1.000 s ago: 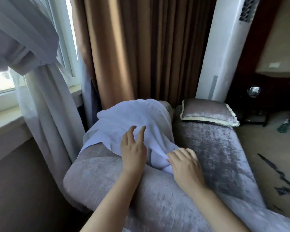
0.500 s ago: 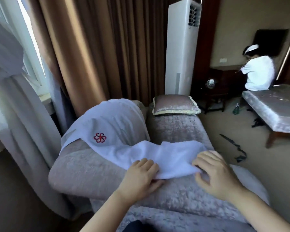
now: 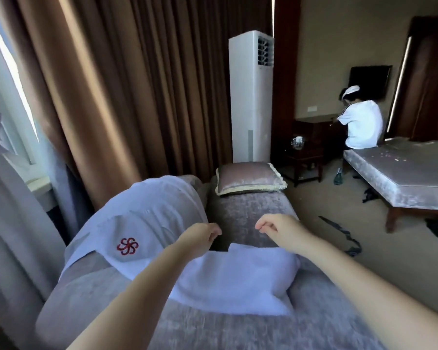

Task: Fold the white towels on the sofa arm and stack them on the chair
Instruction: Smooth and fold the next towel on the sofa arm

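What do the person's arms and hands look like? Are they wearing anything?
The left hand and right hand wear no gloves, and no ring, watch or bracelet shows. The arms behind them are bare, with no sleeves in view.

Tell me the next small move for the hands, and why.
Probably lower the left hand and right hand to pinch the far edge of the folded towel and fold it again. Both hover above it with curled fingers, holding nothing; the towel lies only partly folded on the sofa arm, not yet stacked.
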The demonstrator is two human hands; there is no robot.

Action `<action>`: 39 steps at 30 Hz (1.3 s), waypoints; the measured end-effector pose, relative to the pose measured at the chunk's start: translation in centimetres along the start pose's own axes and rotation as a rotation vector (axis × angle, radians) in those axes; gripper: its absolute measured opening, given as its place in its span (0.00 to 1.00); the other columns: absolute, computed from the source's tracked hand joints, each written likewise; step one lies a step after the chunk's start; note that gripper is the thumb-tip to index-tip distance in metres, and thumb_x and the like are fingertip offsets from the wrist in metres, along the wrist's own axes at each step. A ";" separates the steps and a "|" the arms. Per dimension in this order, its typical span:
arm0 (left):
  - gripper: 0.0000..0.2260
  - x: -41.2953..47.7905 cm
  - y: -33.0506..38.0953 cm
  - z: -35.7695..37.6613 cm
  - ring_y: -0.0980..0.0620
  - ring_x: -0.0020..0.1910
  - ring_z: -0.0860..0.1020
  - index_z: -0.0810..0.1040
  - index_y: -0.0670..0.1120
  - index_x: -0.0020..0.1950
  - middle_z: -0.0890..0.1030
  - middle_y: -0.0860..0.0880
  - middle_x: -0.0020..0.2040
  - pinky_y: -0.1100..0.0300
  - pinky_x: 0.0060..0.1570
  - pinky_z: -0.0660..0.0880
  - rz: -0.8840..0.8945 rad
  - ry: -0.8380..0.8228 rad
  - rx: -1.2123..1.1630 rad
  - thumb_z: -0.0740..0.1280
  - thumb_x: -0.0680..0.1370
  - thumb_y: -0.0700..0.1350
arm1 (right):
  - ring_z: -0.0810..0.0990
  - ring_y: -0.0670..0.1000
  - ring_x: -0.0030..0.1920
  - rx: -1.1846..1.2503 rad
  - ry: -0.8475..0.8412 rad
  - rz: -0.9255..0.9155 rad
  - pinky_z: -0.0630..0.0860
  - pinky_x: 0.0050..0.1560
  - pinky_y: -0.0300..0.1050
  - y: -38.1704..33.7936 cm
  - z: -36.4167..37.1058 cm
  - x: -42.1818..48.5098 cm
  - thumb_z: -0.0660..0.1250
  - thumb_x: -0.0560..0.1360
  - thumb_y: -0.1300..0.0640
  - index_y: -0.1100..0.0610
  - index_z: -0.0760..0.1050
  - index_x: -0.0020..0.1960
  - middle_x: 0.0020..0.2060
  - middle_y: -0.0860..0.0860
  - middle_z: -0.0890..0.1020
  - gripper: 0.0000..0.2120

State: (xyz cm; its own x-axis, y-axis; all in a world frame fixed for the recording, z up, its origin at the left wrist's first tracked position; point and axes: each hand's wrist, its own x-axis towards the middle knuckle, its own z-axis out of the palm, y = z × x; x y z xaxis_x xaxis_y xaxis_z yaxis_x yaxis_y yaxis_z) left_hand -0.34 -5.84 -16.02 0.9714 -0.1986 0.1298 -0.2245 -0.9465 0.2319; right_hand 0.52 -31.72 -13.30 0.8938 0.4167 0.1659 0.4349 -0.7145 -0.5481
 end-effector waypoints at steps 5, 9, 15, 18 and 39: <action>0.15 2.4 0.3 1.8 0.48 0.61 0.74 0.77 0.50 0.65 0.77 0.49 0.64 0.59 0.57 0.70 -0.044 -0.387 0.162 0.57 0.81 0.43 | 0.79 0.47 0.52 -0.034 -0.179 0.017 0.77 0.55 0.43 -0.9 2.2 4.4 0.60 0.81 0.57 0.49 0.78 0.57 0.50 0.45 0.81 0.11; 0.13 2.8 -0.7 1.6 0.49 0.58 0.75 0.80 0.49 0.60 0.78 0.50 0.60 0.58 0.57 0.72 -0.105 -0.509 0.136 0.58 0.80 0.44 | 0.77 0.50 0.55 -0.146 -0.396 0.059 0.75 0.54 0.44 -1.5 3.9 5.9 0.64 0.78 0.52 0.50 0.75 0.63 0.58 0.48 0.78 0.14; 0.14 2.5 -1.5 -0.1 0.50 0.57 0.77 0.80 0.47 0.62 0.80 0.50 0.61 0.56 0.60 0.74 -0.114 -0.627 0.145 0.59 0.81 0.43 | 0.77 0.50 0.50 -0.164 -0.459 0.092 0.75 0.42 0.37 -1.4 4.2 5.7 0.62 0.78 0.62 0.54 0.73 0.66 0.60 0.53 0.77 0.17; 0.14 1.8 -0.7 -1.6 0.51 0.53 0.76 0.80 0.44 0.62 0.80 0.48 0.59 0.60 0.51 0.73 -0.104 -0.594 0.179 0.60 0.80 0.39 | 0.76 0.52 0.52 -0.142 -0.328 0.101 0.76 0.48 0.42 -1.5 2.6 5.5 0.56 0.78 0.68 0.52 0.71 0.66 0.59 0.53 0.75 0.20; 0.08 -8.1 8.9 -21.2 0.47 0.48 0.79 0.83 0.45 0.50 0.83 0.48 0.46 0.54 0.47 0.74 0.140 0.482 0.327 0.64 0.79 0.42 | 0.82 0.50 0.28 0.212 -0.022 -0.286 0.77 0.31 0.41 -14.8 -8.8 -3.0 0.64 0.79 0.62 0.51 0.73 0.62 0.33 0.49 0.82 0.13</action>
State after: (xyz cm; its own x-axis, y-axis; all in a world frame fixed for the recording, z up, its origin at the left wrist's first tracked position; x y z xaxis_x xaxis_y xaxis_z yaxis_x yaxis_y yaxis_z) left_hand -11.85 -7.23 5.42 0.7728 -0.2618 0.5781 -0.2384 -0.9640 -0.1179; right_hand -7.60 -27.29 1.53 0.7357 0.5966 0.3206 0.6324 -0.4358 -0.6404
